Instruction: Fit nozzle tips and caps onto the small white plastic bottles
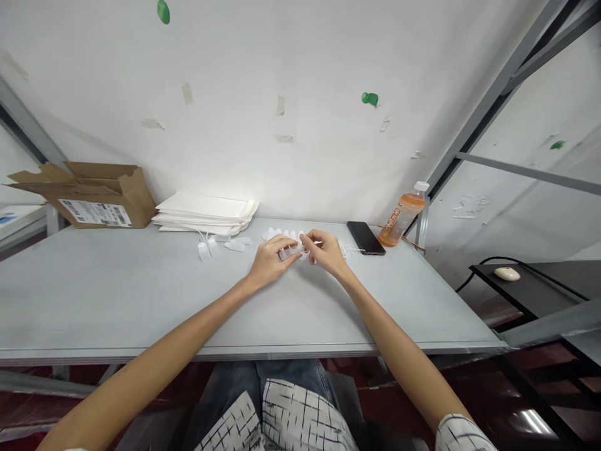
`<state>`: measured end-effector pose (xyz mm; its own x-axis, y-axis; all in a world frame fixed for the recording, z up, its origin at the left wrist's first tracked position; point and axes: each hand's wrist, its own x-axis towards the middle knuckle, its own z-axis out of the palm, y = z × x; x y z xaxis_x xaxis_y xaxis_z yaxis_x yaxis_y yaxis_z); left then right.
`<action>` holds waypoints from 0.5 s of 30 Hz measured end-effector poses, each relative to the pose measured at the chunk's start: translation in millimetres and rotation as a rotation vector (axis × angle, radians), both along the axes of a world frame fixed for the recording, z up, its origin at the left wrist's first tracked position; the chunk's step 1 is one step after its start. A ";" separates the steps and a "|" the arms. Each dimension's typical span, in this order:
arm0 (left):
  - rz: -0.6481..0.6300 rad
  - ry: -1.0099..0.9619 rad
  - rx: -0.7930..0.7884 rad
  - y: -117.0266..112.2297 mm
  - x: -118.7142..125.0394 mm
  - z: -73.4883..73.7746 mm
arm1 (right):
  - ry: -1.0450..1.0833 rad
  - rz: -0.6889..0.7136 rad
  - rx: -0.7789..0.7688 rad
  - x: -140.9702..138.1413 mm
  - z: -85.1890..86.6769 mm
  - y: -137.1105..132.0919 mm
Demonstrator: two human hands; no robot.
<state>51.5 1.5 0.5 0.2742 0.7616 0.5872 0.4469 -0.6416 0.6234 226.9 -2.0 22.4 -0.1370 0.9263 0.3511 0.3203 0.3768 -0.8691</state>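
My left hand (271, 257) and my right hand (325, 249) meet over the far middle of the grey table (141, 294). Both are closed in a pinch around a small clear tube-like piece (291, 252) held between them. Several small white plastic pieces (277, 234) lie on the table just behind my hands. A few more white pieces (220, 243) with thin strings lie to the left. More small white bits (346, 250) sit right of my right hand.
A stack of white sheets (206, 212) lies at the back. An open cardboard box (94, 194) stands at the back left. A black phone (365, 237) and an orange drink bottle (402, 216) are at the back right. A side desk with a mouse (507, 274) stands right.
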 end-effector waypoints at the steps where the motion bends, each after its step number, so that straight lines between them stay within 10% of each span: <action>1: 0.001 0.001 0.030 0.2 0.0 0.3 | 0.003 0.005 -0.015 0.8 -0.1 0.3; 15: -0.012 -0.073 0.263 6.7 -3.6 -6.1 | 0.105 0.156 -0.199 -1.2 -1.0 1.0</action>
